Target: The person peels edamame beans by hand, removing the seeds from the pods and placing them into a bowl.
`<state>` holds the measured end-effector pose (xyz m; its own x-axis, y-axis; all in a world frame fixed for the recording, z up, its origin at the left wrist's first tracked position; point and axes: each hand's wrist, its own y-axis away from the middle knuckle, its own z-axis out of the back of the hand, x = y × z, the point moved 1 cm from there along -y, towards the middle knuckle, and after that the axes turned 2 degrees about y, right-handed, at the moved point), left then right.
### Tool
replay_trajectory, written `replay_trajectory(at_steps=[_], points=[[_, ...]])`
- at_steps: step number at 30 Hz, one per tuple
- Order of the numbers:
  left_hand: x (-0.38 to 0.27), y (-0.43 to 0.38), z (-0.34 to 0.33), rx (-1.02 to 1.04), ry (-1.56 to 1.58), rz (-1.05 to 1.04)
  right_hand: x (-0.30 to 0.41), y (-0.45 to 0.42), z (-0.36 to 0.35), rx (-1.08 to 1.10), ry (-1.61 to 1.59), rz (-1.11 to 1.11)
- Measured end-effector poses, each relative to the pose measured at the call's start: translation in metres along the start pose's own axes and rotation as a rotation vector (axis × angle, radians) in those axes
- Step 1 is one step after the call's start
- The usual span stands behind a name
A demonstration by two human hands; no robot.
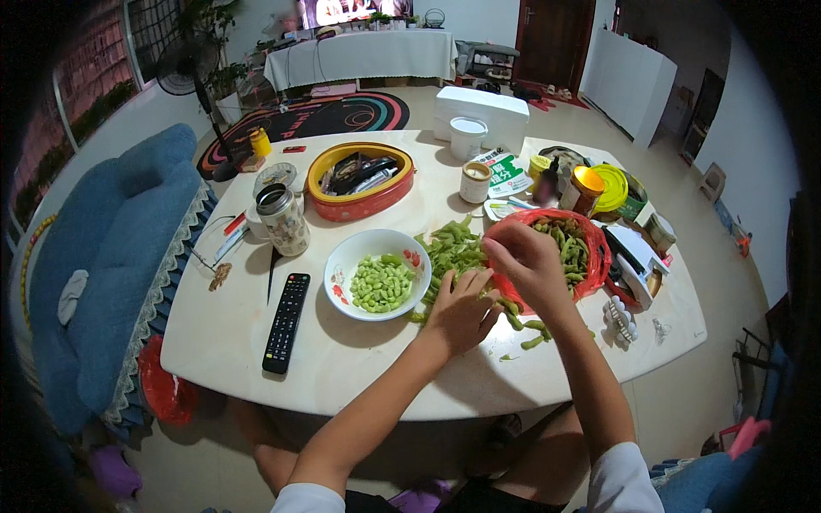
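My left hand (458,312) is low over the near edge of a heap of green soybean pods and hulls (452,250), fingers spread and bent down; its palm is hidden. Raised beside it, my right hand (529,260) has curled fingers in front of a red plastic bag (600,256). Whether anything is pinched there cannot be seen. Unshelled pods (571,250) fill the bag. Several loose pods (532,336) lie on the table below my hands. Left of the heap, a white flower-patterned bowl (338,269) holds shelled green beans (381,283).
A black remote control (286,324) and an open patterned thermos cup (282,221) are left of the bowl. Behind stands a red-and-yellow oval box (365,208). Jars, a white tub (467,138) and a foam box (487,109) crowd the far right. An egg-shaped knobbed object (620,320) lies near right.
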<state>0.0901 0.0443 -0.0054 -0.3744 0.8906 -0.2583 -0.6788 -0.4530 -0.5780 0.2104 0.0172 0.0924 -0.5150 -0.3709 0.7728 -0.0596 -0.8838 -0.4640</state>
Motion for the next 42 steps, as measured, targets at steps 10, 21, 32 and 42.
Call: replay_trajectory(at_steps=[10, 21, 32, 42], points=[[0.013, 0.011, -0.004, 0.104, -0.108, 0.046, -0.005, -0.035, -0.06, 0.257, 0.743, 0.245], [0.007, 0.002, -0.017, 0.282, -0.124, 0.188, -0.111, 0.032, 0.078, -0.208, 0.594, -0.139], [0.011, 0.004, -0.016, 0.316, -0.086, 0.22, -0.121, 0.025, 0.037, -0.18, 0.82, 0.026], [0.007, 0.001, -0.01, 0.179, -0.008, 0.183, -0.125, 0.026, 0.052, -0.31, 0.696, -0.037]])
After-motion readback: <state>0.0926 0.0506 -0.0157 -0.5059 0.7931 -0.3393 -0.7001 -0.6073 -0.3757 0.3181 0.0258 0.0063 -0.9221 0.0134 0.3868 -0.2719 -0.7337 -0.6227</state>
